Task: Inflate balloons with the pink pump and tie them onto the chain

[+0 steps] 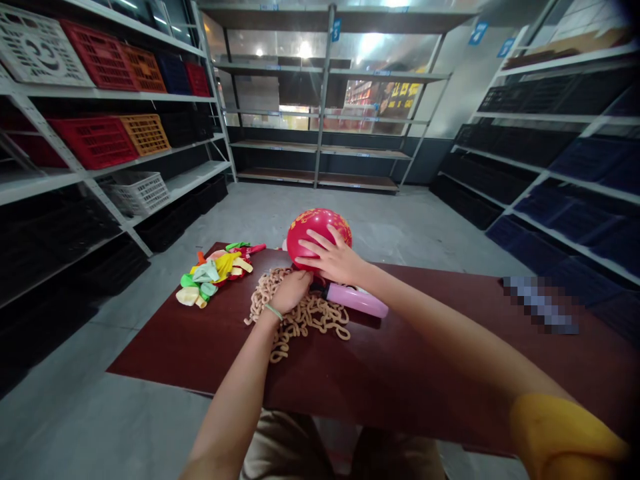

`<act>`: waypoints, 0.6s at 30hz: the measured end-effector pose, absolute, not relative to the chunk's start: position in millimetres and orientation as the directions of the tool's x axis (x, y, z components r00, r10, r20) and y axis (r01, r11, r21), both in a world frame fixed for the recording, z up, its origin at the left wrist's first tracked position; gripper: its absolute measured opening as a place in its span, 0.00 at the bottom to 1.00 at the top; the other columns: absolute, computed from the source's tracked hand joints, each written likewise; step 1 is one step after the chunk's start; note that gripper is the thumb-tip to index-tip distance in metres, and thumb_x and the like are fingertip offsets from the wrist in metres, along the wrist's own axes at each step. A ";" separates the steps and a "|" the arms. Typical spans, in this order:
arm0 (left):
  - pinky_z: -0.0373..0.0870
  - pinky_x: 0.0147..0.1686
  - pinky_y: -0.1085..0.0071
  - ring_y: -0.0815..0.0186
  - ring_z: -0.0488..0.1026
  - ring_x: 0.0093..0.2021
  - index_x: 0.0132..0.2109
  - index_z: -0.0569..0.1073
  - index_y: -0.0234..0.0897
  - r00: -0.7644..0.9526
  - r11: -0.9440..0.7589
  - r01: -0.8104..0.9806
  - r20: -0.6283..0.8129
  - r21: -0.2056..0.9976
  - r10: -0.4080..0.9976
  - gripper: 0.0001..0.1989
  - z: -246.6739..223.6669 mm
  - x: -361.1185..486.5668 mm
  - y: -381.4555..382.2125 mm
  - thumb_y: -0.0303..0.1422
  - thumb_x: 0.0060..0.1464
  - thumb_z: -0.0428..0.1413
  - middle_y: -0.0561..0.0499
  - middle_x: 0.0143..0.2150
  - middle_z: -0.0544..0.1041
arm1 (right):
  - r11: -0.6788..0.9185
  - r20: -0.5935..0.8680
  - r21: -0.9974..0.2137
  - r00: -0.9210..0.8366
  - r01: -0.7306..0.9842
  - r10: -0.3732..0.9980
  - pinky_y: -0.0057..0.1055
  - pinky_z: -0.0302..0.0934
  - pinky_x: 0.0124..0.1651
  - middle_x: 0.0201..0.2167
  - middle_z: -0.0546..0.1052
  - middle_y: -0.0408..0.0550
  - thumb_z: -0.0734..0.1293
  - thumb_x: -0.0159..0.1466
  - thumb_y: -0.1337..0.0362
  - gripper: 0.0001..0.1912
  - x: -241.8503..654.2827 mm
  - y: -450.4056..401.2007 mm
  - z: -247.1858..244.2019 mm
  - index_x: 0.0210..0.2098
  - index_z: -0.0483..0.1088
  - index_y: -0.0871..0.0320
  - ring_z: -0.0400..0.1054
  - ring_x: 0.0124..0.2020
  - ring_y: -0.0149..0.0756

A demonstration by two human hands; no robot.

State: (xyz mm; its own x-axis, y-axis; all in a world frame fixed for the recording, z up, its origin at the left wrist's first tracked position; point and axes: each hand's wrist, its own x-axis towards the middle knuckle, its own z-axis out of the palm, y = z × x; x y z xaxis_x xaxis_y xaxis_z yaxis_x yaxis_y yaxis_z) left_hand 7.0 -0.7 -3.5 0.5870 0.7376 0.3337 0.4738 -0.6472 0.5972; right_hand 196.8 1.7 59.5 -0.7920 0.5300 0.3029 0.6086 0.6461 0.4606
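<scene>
A round red balloon [313,230] with yellow printing stands at the table's far edge. My right hand [333,257] lies against its near side with the fingers spread. Just below the balloon, my left hand [293,292] has its fingers closed near the balloon's base; what they hold is hidden. Under and around my left hand lies a heap of beige looped cord [305,320]. A pink-purple pump [357,301] rests on the cord's right side, its dark end close to my left fingertips. Several limp balloons [215,270] in mixed colours are piled at the left.
The dark red table [425,360] stretches to the right, where a blurred-out item [540,305] lies. Shelves with plastic crates [103,143] stand left and right. A metal rack [319,100] stands beyond the grey floor.
</scene>
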 end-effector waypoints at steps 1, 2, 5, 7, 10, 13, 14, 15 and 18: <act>0.71 0.44 0.64 0.61 0.73 0.38 0.37 0.75 0.35 0.572 -0.604 0.454 0.305 0.655 0.762 0.13 -3.6 6.6 0.6 0.27 0.62 0.46 0.45 0.35 0.77 | 0.647 0.301 0.452 -0.788 0.614 0.537 0.66 0.27 0.68 0.69 0.57 0.44 0.65 0.66 0.61 0.27 198.8 2.7 56.4 0.64 0.61 0.41 0.40 0.72 0.51; 0.70 0.43 0.65 0.62 0.72 0.37 0.35 0.75 0.35 0.550 -0.540 0.426 0.267 0.725 0.792 0.12 -3.4 6.2 1.6 0.26 0.61 0.48 0.46 0.32 0.76 | 0.649 0.301 0.448 -0.787 0.615 0.539 0.66 0.26 0.68 0.69 0.57 0.44 0.64 0.67 0.61 0.26 200.0 3.0 54.1 0.63 0.62 0.41 0.40 0.72 0.51; 0.69 0.40 0.66 0.62 0.71 0.34 0.30 0.73 0.37 0.499 -0.363 0.336 0.162 0.869 0.851 0.08 -2.3 6.2 2.6 0.25 0.56 0.52 0.47 0.28 0.74 | 0.653 0.317 0.437 -0.785 0.619 0.532 0.67 0.28 0.68 0.69 0.58 0.43 0.62 0.69 0.62 0.22 199.6 1.4 49.6 0.61 0.65 0.41 0.40 0.72 0.50; 0.69 0.37 0.67 0.61 0.71 0.32 0.29 0.72 0.39 0.494 -0.327 0.318 0.139 0.890 0.858 0.07 -2.1 7.0 1.7 0.27 0.55 0.53 0.47 0.26 0.73 | 0.658 0.332 0.430 -0.786 0.618 0.521 0.66 0.29 0.68 0.69 0.58 0.43 0.62 0.69 0.62 0.19 198.2 0.7 46.9 0.58 0.68 0.44 0.41 0.72 0.49; 0.66 0.29 0.68 0.62 0.69 0.26 0.27 0.69 0.40 0.483 -0.250 0.289 0.084 0.924 0.872 0.11 -3.3 7.5 -0.9 0.32 0.57 0.52 0.49 0.22 0.69 | 0.682 0.348 0.429 -0.805 0.592 0.480 0.66 0.34 0.68 0.68 0.61 0.43 0.63 0.67 0.65 0.16 199.4 2.4 42.5 0.54 0.71 0.47 0.46 0.70 0.47; 0.61 0.22 0.69 0.65 0.63 0.18 0.26 0.66 0.41 0.470 -0.147 0.268 0.004 0.952 0.883 0.17 -3.7 5.6 -2.9 0.40 0.63 0.45 0.52 0.18 0.64 | 0.692 0.368 0.453 -0.825 0.562 0.430 0.64 0.39 0.69 0.66 0.64 0.42 0.63 0.66 0.68 0.16 204.6 5.1 41.5 0.52 0.72 0.48 0.51 0.69 0.45; 0.59 0.20 0.70 0.67 0.61 0.17 0.27 0.65 0.41 0.457 -0.084 0.245 -0.038 0.966 0.889 0.19 -3.2 4.9 -3.3 0.42 0.64 0.43 0.53 0.18 0.63 | 0.686 0.369 0.471 -0.830 0.555 0.418 0.64 0.40 0.69 0.66 0.64 0.42 0.63 0.66 0.69 0.16 206.6 5.6 42.6 0.51 0.73 0.49 0.52 0.68 0.44; 0.56 0.18 0.71 0.68 0.59 0.16 0.28 0.65 0.41 0.440 -0.016 0.210 -0.080 0.978 0.894 0.19 -2.3 4.3 -3.8 0.44 0.64 0.42 0.54 0.18 0.62 | 0.676 0.368 0.492 -0.835 0.548 0.409 0.63 0.41 0.69 0.65 0.65 0.43 0.63 0.67 0.70 0.16 208.4 5.9 44.5 0.51 0.73 0.50 0.52 0.68 0.43; 0.55 0.17 0.74 0.71 0.60 0.16 0.30 0.64 0.39 0.360 0.146 0.078 -0.165 0.986 0.918 0.18 2.5 4.3 -5.4 0.44 0.64 0.45 0.55 0.20 0.64 | 0.642 0.354 0.545 -0.842 0.539 0.407 0.63 0.43 0.68 0.63 0.68 0.42 0.62 0.67 0.70 0.15 213.0 5.2 53.8 0.50 0.73 0.51 0.54 0.67 0.43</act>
